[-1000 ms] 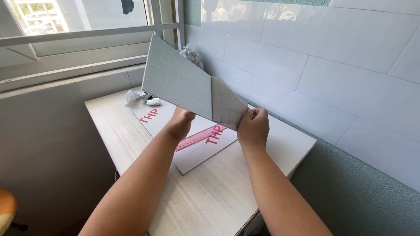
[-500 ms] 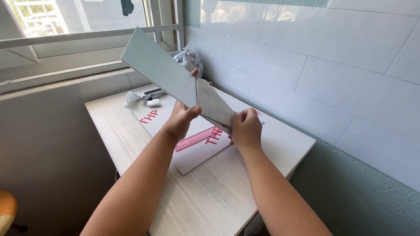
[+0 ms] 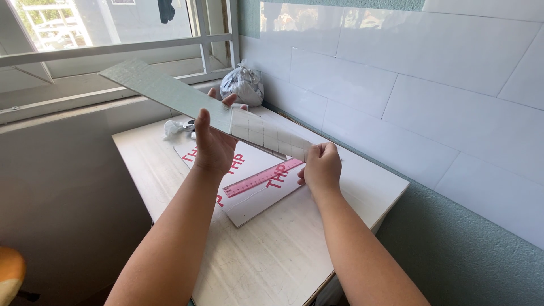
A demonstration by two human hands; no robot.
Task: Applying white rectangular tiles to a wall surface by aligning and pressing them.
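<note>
I hold a long grey-green sheet in the air above a small white table. My left hand grips the sheet near its middle, thumb on the near side. A white gridded backing strip hangs from the sheet's right end, and my right hand pinches the strip's lower corner. The sheet tilts up toward the window at the left. Below the hands lies a white board with red letters and a pink ruler across it.
A tied white plastic bag sits at the table's far corner by the window sill. Crumpled white scraps lie at the far left of the table. White wall tiles run along the right. An orange object shows at bottom left.
The sheet has swung flatter and further left toward the window. My right hand has drawn the white backing strip down and to the right, baring more of it.
</note>
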